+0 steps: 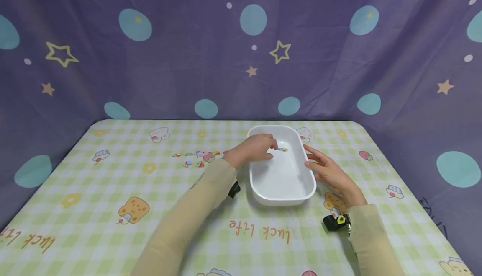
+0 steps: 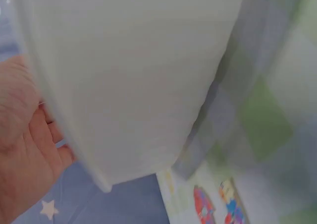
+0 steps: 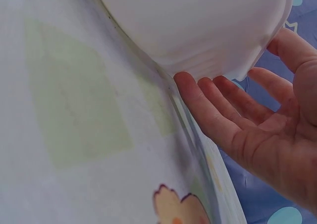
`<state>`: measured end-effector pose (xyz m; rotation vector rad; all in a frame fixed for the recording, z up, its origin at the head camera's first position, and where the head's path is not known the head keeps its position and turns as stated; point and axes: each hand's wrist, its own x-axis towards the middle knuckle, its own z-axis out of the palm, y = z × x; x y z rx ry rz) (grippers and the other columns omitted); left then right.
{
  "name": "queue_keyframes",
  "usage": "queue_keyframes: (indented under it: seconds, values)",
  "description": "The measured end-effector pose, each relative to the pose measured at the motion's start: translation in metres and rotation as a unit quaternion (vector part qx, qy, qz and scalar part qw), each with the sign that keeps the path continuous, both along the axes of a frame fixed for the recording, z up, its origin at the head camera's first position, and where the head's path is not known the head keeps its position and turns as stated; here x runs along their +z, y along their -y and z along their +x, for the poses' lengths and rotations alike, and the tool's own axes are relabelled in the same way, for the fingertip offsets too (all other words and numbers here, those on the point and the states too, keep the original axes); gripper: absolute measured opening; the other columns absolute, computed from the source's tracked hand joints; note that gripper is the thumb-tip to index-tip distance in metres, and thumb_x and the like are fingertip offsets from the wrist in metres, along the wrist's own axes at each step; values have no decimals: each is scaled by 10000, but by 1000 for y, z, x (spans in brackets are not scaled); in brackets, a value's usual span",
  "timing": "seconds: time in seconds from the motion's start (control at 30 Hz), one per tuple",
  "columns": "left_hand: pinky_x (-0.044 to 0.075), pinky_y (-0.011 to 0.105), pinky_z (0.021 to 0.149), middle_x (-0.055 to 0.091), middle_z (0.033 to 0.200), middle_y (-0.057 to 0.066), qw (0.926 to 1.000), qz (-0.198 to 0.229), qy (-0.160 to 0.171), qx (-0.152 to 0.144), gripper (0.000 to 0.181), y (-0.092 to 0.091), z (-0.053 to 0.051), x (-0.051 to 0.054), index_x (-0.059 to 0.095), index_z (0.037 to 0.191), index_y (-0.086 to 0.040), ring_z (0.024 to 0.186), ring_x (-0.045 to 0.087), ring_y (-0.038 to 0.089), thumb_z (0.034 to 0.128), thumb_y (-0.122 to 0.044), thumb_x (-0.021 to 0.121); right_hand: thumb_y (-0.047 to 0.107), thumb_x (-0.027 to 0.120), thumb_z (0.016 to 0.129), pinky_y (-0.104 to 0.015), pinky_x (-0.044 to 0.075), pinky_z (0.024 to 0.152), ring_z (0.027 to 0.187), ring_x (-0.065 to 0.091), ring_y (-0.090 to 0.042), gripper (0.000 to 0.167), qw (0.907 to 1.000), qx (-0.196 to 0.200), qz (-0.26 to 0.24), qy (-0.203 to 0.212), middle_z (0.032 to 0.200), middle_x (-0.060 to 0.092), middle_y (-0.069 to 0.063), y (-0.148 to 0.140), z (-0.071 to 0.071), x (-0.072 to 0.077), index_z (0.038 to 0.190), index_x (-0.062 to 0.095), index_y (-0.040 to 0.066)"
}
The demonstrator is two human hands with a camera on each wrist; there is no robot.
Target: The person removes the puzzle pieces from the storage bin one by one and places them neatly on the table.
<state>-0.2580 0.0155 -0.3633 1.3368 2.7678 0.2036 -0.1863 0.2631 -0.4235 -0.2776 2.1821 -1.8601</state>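
Observation:
A white rectangular plastic basin (image 1: 278, 184) with rounded corners stands on the table. One small, colourful piece (image 1: 283, 150) lies on its floor, its kind too small to tell. My left hand (image 1: 257, 147) reaches over the basin's left rim, fingertips beside that piece, thumb and fingers apart. In the left wrist view the basin's outer wall (image 2: 129, 85) hides part of the left hand (image 2: 29, 140). My right hand (image 1: 333, 175) touches the right outer side of the basin. Its fingers (image 3: 213, 107) lie fairly straight against the wall in the right wrist view.
Left of the basin, several small colourful pieces (image 1: 201, 164) lie on the checked tablecloth (image 1: 113, 242), partly behind the left forearm. Two of them show in the left wrist view, one a reddish piece (image 2: 203, 204). A purple patterned curtain (image 1: 188, 58) hangs behind the table.

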Motion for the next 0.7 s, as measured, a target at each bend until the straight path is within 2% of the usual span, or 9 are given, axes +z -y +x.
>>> queue_keyframes:
  seconds: [0.27, 0.47, 0.7]
  values:
    - [436, 272, 862, 581, 1089, 25, 10000, 0, 65, 6, 320, -16, -7, -12, 616, 1155, -104, 985, 546, 141, 847, -188, 606, 243, 524, 921, -337, 497, 810, 1089, 501, -81, 646, 10000, -41, -8, 15, 1421, 269, -192, -1, -1, -1, 1464, 174, 207]
    - [429, 279, 889, 566, 1117, 43, 9997, -204, -2, -107, 343, -28, -10, -21, 605, 1179, -112, 1020, 540, 163, 848, -203, 596, 234, 522, 923, -361, 499, 811, 1120, 488, -139, 641, 10000, -18, -48, 37, 1421, 273, -189, -1, -1, -2, 1463, 177, 211]
    - [412, 309, 931, 511, 1207, 49, 9985, -495, 160, 143, 450, -36, -14, -30, 536, 1261, -131, 1095, 495, 181, 838, -261, 618, 225, 512, 928, -382, 497, 813, 1100, 503, -115, 632, 10000, 29, -87, -34, 1419, 274, -190, 0, -1, 0, 1463, 176, 208]
